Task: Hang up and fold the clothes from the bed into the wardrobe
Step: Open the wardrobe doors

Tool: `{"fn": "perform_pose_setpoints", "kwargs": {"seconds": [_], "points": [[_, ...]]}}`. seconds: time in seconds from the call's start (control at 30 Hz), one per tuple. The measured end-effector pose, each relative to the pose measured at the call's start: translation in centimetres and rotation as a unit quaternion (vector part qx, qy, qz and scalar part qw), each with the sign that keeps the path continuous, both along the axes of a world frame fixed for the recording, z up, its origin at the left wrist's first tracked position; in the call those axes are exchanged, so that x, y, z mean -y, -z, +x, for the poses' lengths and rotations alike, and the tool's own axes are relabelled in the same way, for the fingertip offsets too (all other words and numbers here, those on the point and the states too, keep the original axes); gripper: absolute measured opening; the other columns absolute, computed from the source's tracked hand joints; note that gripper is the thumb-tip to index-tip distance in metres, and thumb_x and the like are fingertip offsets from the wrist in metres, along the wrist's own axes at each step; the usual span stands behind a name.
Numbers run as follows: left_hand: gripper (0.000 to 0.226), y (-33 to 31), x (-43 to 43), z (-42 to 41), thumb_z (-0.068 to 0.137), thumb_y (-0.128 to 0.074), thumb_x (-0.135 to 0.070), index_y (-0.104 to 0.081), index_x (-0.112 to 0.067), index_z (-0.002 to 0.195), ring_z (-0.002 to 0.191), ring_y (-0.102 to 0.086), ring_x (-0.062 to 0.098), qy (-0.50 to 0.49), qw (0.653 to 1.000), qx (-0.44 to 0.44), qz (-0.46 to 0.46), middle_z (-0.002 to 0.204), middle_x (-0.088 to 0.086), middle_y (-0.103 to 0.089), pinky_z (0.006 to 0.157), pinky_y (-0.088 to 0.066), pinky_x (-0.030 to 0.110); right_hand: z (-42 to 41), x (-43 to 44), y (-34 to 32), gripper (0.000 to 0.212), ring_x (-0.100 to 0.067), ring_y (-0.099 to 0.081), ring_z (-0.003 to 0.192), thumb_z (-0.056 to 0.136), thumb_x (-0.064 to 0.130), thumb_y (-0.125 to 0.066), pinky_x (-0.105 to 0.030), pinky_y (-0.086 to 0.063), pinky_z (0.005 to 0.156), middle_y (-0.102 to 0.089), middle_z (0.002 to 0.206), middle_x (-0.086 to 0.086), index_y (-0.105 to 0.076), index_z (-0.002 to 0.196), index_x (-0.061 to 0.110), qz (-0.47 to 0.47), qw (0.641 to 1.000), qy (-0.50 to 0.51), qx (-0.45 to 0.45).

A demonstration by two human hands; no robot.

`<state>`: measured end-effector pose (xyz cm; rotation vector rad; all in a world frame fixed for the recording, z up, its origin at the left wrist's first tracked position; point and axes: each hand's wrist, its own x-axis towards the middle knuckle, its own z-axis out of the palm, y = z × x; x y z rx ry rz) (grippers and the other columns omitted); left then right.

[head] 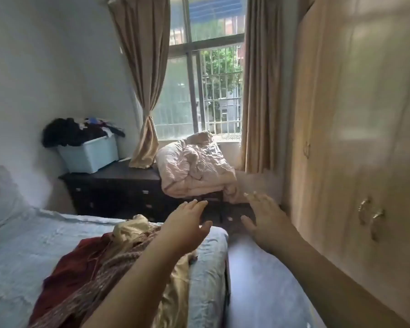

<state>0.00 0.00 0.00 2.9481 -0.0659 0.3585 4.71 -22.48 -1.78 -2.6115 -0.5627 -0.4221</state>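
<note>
A pile of clothes (97, 263) lies on the pale blue bed (21, 252) at the lower left: a dark red garment, a brown knitted piece and cream fabric. My left hand (187, 223) reaches forward over the bed's right edge, fingers spread, holding nothing. My right hand (268, 221) is stretched out beside it above the floor, also open and empty. The light wooden wardrobe (355, 114) stands along the right, doors shut, with metal handles (369, 215) just right of my right hand.
A dark chest of drawers (114, 190) stands beyond the bed with a pale blue bin (90, 152) full of dark clothes. A crumpled pink quilt (194, 164) sits under the window. Beige curtains (142, 74) hang either side. A narrow strip of floor (258, 287) runs between bed and wardrobe.
</note>
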Motion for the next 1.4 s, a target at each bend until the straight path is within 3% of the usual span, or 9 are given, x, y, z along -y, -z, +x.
{"fn": "perform_pose_setpoints", "kwargs": {"seconds": [0.23,0.47,0.7,0.93,1.4], "points": [[0.063,1.3,10.3,13.2,0.097,-0.048,-0.047,-0.027,-0.029,0.154,0.149,-0.021,0.021,0.055,0.998,-0.013,-0.032,0.161,-0.001,-0.028,0.122,-0.019,0.036,11.1,9.4,2.5,0.064,-0.022,-0.012,0.149,0.097,0.048,-0.042,-0.038,-0.018,0.12,-0.019,0.162,0.001,-0.02,0.154,0.028,-0.007,0.997,0.063,-0.045],[0.064,3.7,13.5,23.8,0.097,-0.049,-0.047,-0.025,-0.031,0.154,0.15,-0.019,0.021,0.068,0.994,-0.08,-0.034,0.162,-0.002,-0.025,0.121,-0.022,0.039,19.8,11.3,5.1,0.063,-0.021,-0.007,0.15,0.099,0.049,-0.037,-0.039,-0.014,0.121,-0.012,0.163,0.002,-0.016,0.155,0.03,-0.004,0.993,0.086,-0.076],[0.064,7.8,11.9,34.9,0.096,-0.049,-0.05,-0.026,-0.034,0.153,0.15,-0.02,0.021,0.069,0.991,-0.096,-0.064,0.162,-0.002,-0.026,0.121,-0.023,0.037,29.6,10.5,8.5,0.062,-0.019,-0.006,0.151,0.099,0.052,-0.034,-0.036,-0.015,0.119,-0.01,0.163,0.006,-0.013,0.154,0.035,-0.036,0.988,0.106,-0.104],[0.064,8.6,5.6,49.9,0.096,-0.049,-0.05,-0.026,-0.031,0.153,0.149,-0.021,0.022,0.06,0.99,-0.1,-0.076,0.162,-0.001,-0.026,0.12,-0.025,0.04,44.7,5.4,8.5,0.062,-0.017,-0.004,0.151,0.099,0.05,-0.036,-0.039,-0.013,0.12,-0.01,0.163,0.007,-0.013,0.154,0.034,-0.036,0.987,0.106,-0.117],[0.064,8.8,3.9,77.6,0.098,-0.046,-0.05,-0.022,-0.031,0.155,0.151,-0.014,0.023,0.156,0.98,-0.122,-0.006,0.163,0.0,-0.02,0.122,-0.018,0.039,69.8,6.1,9.6,0.065,-0.017,-0.011,0.149,0.092,0.055,-0.027,-0.04,-0.017,0.122,-0.018,0.161,0.007,-0.019,0.152,0.034,-0.017,0.979,0.161,-0.123]]}}
